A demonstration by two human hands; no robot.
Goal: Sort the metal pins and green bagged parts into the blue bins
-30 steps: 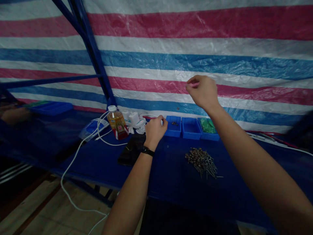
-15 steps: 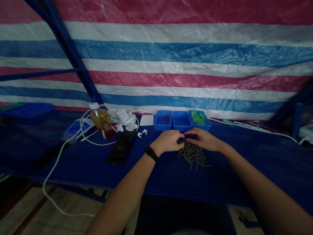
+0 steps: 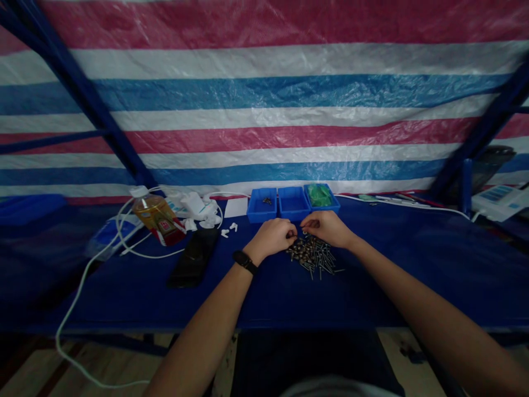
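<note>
The left hand (image 3: pixel 270 238) and the right hand (image 3: pixel 326 227) rest close together on the dark blue covered bench (image 3: pixel 413 264), at the far edge of a loose heap of dark metal screws (image 3: pixel 313 257); the heap lies on the bench just in front of both hands, near the middle of the view. The left fingers (image 3: pixel 285 231) are curled inward toward the heap; the right fingers (image 3: pixel 311 223) are drawn together at their tips, almost meeting the left ones; whether either hand pinches a screw is too small to tell. A black band (image 3: pixel 244 262) circles the left wrist.

Just behind the hands stands a row of three small blue plastic bins: the left bin (image 3: pixel 256 212) with a few dark bits in it, the middle bin (image 3: pixel 293 209), and the right bin (image 3: pixel 330 207) with green material in it. To the left lie a flat black pouch (image 3: pixel 192 256), a tilted clear plastic bottle of amber liquid (image 3: pixel 157 218), white plugs (image 3: pixel 196 204) and a looping white cable (image 3: pixel 103 259); a red, white and blue striped tarpaulin (image 3: pixel 264 99) hangs behind the bench.
</note>
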